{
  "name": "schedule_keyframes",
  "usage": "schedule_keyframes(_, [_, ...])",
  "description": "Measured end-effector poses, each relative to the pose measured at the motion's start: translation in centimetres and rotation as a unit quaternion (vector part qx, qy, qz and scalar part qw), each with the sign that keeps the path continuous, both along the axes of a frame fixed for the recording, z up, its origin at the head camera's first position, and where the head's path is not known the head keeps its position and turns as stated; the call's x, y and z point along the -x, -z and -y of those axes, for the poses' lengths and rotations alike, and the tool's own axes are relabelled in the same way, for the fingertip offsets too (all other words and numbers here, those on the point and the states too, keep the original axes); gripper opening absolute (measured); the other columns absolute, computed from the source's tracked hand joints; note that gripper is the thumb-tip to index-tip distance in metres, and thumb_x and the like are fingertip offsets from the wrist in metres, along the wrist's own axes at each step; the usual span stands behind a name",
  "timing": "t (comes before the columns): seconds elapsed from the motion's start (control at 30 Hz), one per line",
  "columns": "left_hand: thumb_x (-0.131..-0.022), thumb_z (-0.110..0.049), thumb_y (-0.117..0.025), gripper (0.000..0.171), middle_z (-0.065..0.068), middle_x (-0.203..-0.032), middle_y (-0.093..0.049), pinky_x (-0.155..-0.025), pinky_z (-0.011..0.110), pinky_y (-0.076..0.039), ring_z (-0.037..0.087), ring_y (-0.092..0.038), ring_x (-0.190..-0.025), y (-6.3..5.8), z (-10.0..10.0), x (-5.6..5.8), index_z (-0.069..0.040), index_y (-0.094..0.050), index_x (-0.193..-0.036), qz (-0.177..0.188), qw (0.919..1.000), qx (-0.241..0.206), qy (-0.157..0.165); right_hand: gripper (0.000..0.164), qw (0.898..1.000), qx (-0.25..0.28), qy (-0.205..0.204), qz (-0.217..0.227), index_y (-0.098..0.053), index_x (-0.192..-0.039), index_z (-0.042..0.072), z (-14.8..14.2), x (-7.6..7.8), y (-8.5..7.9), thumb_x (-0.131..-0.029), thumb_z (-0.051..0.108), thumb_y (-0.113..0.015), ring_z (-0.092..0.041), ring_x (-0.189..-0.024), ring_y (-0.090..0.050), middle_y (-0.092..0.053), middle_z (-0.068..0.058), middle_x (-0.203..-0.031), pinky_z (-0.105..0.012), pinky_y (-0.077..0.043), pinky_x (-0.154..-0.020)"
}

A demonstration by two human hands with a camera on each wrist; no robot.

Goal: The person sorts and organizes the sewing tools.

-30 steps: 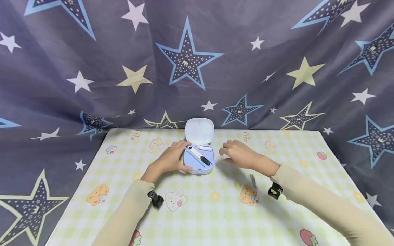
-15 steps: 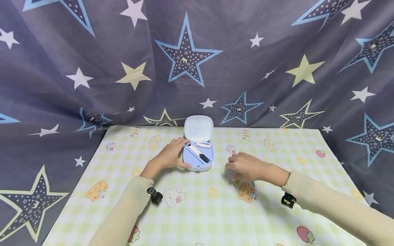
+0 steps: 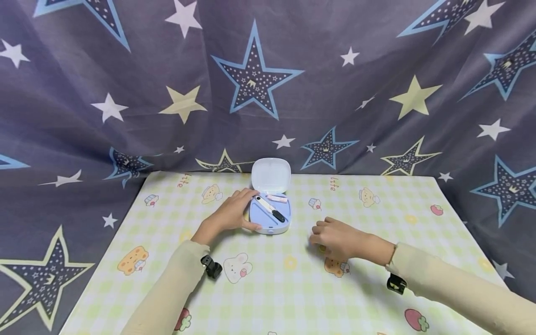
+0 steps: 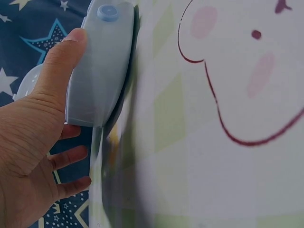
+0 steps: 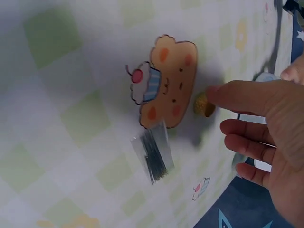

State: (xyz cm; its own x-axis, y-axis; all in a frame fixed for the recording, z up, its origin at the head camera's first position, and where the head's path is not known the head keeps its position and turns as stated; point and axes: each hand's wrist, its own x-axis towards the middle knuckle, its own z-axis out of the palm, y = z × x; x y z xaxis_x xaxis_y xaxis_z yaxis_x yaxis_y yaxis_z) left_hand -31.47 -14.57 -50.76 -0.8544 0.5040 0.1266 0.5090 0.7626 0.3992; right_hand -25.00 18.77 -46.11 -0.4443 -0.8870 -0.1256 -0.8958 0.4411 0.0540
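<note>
My left hand [image 3: 229,213] holds the left side of an open pale-blue box [image 3: 269,230], thumb at the front and fingers toward the back. Its thumb [image 4: 61,64] lies close to the round clasp [image 4: 108,13]. In the box's tray sit a slim white tool with a black end [image 3: 268,208] and a small pale-pink stick [image 3: 277,198]. To the right, my right hand [image 3: 338,238] is low over the table, fingers loosely bent. Its thumb tip is right at a small gold thimble [image 5: 203,105]. A clear packet of needles [image 5: 154,154] lies nearby, hidden under the hand in the head view.
The box's white lid [image 3: 271,176] stands up at the back. A checked tablecloth [image 3: 293,298] with printed cartoon figures covers the table. Behind its far edge hangs a dark star-patterned curtain [image 3: 368,28].
My right hand has moved away from the box, toward me and to the right, down to the thimble and the packet. The left hand keeps its hold on the box.
</note>
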Motion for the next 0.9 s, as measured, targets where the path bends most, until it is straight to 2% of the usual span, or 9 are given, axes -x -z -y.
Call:
schedule_keyframes(0.2, [-0.055,-0.068,-0.076,0.109,0.003,-0.133,-0.047,-0.098,0.043,-0.041,0.024,-0.045,-0.117,0.2,0.0,-0.1,-0.016,-0.037,-0.141,0.001,1.0000,-0.002,0.001,0.028,1.000,-0.020,-0.012,-0.021,-0.061,-0.089,0.021,0.2,-0.4,0.5,-0.070,0.008,-0.075,-0.010,-0.074,-0.041,-0.049,0.010,-0.078,-0.030,-0.037,-0.071])
schedule_keyframes(0.5, [-0.054,-0.069,-0.076,0.110,0.003,-0.134,-0.046,-0.099,0.043,-0.041,0.024,-0.045,-0.118,0.0,0.1,0.1,-0.016,-0.036,-0.142,0.001,1.0000,-0.009,0.000,0.016,0.999,-0.026,-0.012,-0.036,-0.059,-0.084,0.021,0.4,-0.2,0.9,-0.079,0.016,-0.073,-0.011,-0.075,-0.044,-0.052,0.010,-0.079,-0.031,-0.040,-0.074])
schedule_keyframes(0.9, [-0.054,-0.072,-0.074,0.110,0.001,-0.134,-0.046,-0.099,0.042,-0.041,0.023,-0.044,-0.118,0.6,0.3,0.3,-0.018,-0.036,-0.142,-0.001,0.9999,-0.012,0.002,0.014,0.998,-0.016,-0.011,-0.053,-0.060,-0.087,0.021,0.4,0.1,1.3,-0.081,0.019,-0.072,-0.011,-0.076,-0.047,-0.056,0.009,-0.079,-0.030,-0.039,-0.072])
